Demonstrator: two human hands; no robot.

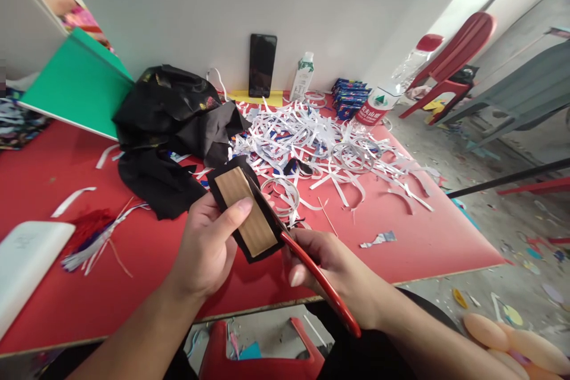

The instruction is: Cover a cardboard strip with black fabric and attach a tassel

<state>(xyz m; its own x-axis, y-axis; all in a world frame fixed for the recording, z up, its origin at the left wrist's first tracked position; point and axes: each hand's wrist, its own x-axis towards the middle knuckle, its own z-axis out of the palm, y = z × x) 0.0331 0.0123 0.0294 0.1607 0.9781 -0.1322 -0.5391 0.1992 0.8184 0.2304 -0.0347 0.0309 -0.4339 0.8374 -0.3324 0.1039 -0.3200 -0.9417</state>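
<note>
My left hand grips a rectangle of brown cardboard laid on a piece of black fabric, thumb pressed on the cardboard. A black margin shows around the cardboard. In my right hand is a pair of scissors with red handles. Their blades lie along the fabric's right edge, beside the cardboard; fabric and fingers partly hide them. Behind my left hand, a crumpled heap of black fabric rests on the red table.
White paper strips spread over the table's middle, with tape rings among them. Behind stand a phone, a white bottle, blue packets and a clear bottle. A green board leans at left. Balloons lie lower right.
</note>
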